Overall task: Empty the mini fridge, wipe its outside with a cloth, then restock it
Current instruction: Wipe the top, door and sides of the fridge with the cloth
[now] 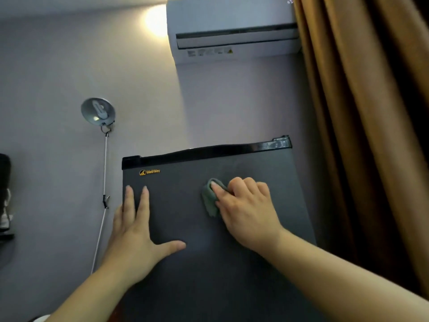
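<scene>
The mini fridge (183, 205) fills the lower centre of the frame; its front is a flat, matt dark grey door, capped by a glossy black strip (209, 151) along the top edge, with a small yellow WellWay logo (149, 172) at the door's upper left corner. The door faces the camera and is closed, so whatever is inside is hidden; its top edge slopes upward toward the right of the frame.

The cloth (210, 201) is a small grey-green wad against the upper right part of the door, with its longer side running up and down in the frame. The right hand (246, 210) grips it, thumb laid over the wad and fingers curled above it. The left hand (137, 238) lies flat on the door's left side, fingers straight, thumb spread wide, holding nothing.

A white air conditioner (232, 31) hangs at top centre; a brown curtain (371, 112) covers the right edge; a round lamp (98, 111) on a thin pole sits at middle left.
</scene>
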Demonstrator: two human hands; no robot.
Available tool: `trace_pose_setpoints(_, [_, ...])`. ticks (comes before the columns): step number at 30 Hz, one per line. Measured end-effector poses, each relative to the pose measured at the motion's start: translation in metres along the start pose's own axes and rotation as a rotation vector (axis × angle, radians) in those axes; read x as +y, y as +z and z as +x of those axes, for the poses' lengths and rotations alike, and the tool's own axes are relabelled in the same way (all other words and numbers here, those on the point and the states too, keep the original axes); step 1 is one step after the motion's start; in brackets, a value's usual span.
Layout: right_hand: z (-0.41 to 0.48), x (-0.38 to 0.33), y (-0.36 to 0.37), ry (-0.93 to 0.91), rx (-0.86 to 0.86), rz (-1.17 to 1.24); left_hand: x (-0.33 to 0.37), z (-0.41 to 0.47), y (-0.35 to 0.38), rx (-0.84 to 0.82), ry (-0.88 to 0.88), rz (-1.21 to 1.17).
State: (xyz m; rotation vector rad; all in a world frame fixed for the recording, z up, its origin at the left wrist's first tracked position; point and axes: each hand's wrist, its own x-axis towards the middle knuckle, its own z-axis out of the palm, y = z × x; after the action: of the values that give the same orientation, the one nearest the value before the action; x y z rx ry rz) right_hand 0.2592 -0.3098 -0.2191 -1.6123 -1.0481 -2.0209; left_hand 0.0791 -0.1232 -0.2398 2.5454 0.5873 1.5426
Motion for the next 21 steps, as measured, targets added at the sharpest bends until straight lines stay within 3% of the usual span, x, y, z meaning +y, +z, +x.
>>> trace_pose_setpoints(6, [0.022,0.029,0.001,0.365,0.055,-0.001,-0.003,0.001,-0.001,0.002,0.014,0.044])
trace_pose_setpoints(10, [0.025,-0.023,0.008,0.127,0.013,0.062,-0.007,0.002,-0.001,-0.007,0.030,0.042])
trace_pose_setpoints(17, [0.062,-0.077,0.026,-0.041,-0.009,0.132,-0.047,-0.007,-0.032,-0.196,0.070,-0.172])
trace_pose_setpoints(21, [0.075,-0.127,0.036,-0.132,-0.084,0.180,-0.070,-0.020,-0.042,-0.195,0.041,-0.149])
